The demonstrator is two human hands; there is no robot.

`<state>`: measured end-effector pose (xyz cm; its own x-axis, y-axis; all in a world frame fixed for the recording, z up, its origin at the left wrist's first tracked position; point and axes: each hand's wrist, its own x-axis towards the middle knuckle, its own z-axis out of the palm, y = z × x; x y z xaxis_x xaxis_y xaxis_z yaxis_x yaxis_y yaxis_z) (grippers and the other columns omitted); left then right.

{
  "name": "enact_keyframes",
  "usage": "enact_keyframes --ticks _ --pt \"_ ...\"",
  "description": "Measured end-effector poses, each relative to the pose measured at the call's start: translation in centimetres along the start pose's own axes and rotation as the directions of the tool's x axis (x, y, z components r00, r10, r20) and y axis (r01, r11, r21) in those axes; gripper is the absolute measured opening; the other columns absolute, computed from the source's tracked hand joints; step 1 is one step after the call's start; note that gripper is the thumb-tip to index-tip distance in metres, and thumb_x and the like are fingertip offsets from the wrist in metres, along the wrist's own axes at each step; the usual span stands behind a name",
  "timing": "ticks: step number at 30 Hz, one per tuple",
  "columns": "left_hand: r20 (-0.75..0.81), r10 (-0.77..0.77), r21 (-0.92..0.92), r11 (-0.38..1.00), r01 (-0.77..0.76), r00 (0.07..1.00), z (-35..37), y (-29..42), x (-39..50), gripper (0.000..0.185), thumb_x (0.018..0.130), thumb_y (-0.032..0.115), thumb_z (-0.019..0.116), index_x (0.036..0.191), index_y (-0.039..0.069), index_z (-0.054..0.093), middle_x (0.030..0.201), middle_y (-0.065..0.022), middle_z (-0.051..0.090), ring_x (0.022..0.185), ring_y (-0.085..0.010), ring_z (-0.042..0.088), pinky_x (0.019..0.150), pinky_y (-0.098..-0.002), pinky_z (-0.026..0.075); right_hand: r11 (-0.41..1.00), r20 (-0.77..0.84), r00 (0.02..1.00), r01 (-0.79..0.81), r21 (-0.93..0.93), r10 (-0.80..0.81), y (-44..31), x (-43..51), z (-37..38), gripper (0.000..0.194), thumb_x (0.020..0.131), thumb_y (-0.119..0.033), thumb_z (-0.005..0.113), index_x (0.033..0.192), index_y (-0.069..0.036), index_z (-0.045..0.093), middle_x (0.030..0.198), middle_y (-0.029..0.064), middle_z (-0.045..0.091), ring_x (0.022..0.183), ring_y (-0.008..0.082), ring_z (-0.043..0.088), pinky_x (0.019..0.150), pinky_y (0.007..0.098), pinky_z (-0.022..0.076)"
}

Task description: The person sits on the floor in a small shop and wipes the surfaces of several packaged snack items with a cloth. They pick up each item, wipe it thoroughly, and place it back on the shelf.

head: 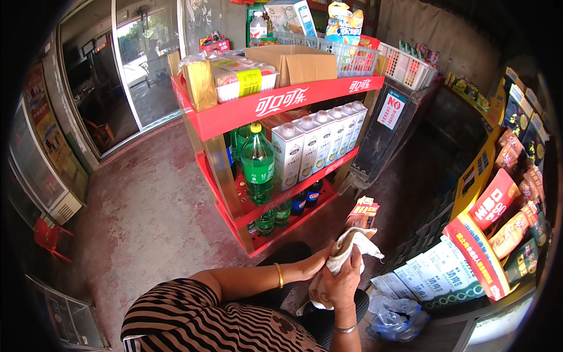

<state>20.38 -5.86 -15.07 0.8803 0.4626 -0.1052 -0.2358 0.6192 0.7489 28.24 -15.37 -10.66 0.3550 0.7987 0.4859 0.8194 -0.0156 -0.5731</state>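
Observation:
A pale cloth (347, 251) is bunched in my right hand (345, 281), whose fingers press it over a brown and red packet (363, 213). The packet's printed far end sticks out beyond the cloth. My left hand (314, 266) grips from the left side at the packet's near end; its fingertips are hidden behind the cloth. More of the cloth hangs below, between my hands and knees. Just ahead stands a red display rack (281, 110) with large green soda bottles (258, 163) and white drink cartons (303, 147) on its middle shelf.
Snack pouches (492, 204) fill a yellow and red display at right, above printed cartons (433, 275). A clear plastic bag (396, 317) lies beside my right knee. On the rack's top are an open cardboard box (290, 64) and a plastic basket (360, 61). A red stool (50, 237) stands far left.

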Motion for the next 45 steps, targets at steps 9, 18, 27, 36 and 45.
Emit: enact_keyframes --ticks 9,18,27,36,45 --pt "0.012 -0.032 -0.239 0.97 0.034 0.999 -0.7 1.7 -0.5 0.061 0.094 0.06 0.039 0.124 0.009 0.054 0.115 -0.0079 0.062 0.105 -0.0189 0.06 0.094 -0.0336 0.047 0.994 0.077 0.993 0.092 -0.054 -0.088 -0.9 -1.1 1.5 0.052 0.065 -0.018 0.071 0.113 0.0 0.06 0.126 0.0228 0.047 0.108 0.043 0.051 0.092 0.0483 0.0442" --pt "0.031 -0.083 -0.507 0.857 0.088 0.996 -4.5 1.3 0.7 0.036 0.099 0.035 0.045 0.124 0.01 0.053 0.113 -0.009 0.062 0.101 -0.0219 0.062 0.089 -0.0363 0.051 0.992 0.226 0.968 0.121 -0.044 -0.108 -1.0 -2.5 3.1 0.05 0.064 -0.017 0.072 0.11 -0.001 0.06 0.122 0.0181 0.051 0.105 0.0397 0.053 0.086 0.0459 0.0473" --pt "-0.255 -0.078 -0.359 0.933 -0.019 0.964 -5.8 1.4 1.2 0.045 0.099 0.047 0.037 0.12 0.01 0.053 0.113 -0.01 0.06 0.102 -0.0276 0.061 0.092 -0.0454 0.049 0.978 0.277 0.953 0.166 -0.126 -0.126 0.6 -5.9 4.1 0.052 0.066 -0.02 0.074 0.114 -0.006 0.061 0.12 0.0162 0.051 0.102 0.0376 0.054 0.081 0.0461 0.0498" --pt "-0.393 0.209 -0.25 0.913 -0.323 0.896 -6.2 6.3 1.2 0.052 0.096 0.05 0.043 0.13 0.01 0.046 0.123 -0.0072 0.057 0.113 -0.0231 0.054 0.098 -0.0437 0.044 0.943 0.248 0.914 -0.334 0.009 0.322 7.8 -10.0 5.7 0.045 0.076 -0.024 0.072 0.11 0.001 0.058 0.098 0.0187 0.063 0.091 0.0363 0.062 0.08 0.0418 0.0509" --pt "-0.321 -0.215 -0.096 0.976 0.194 0.922 -3.1 2.4 -1.1 0.051 0.094 0.053 0.048 0.115 0.008 0.057 0.109 -0.0111 0.063 0.093 -0.0208 0.064 0.082 -0.0396 0.051 0.026 0.369 0.795 -0.433 0.901 0.481 7.0 -8.0 -0.6 0.062 0.089 -0.04 0.059 0.133 0.002 0.044 0.12 0.0113 0.058 0.11 0.0243 0.056 0.099 0.0383 0.0435"
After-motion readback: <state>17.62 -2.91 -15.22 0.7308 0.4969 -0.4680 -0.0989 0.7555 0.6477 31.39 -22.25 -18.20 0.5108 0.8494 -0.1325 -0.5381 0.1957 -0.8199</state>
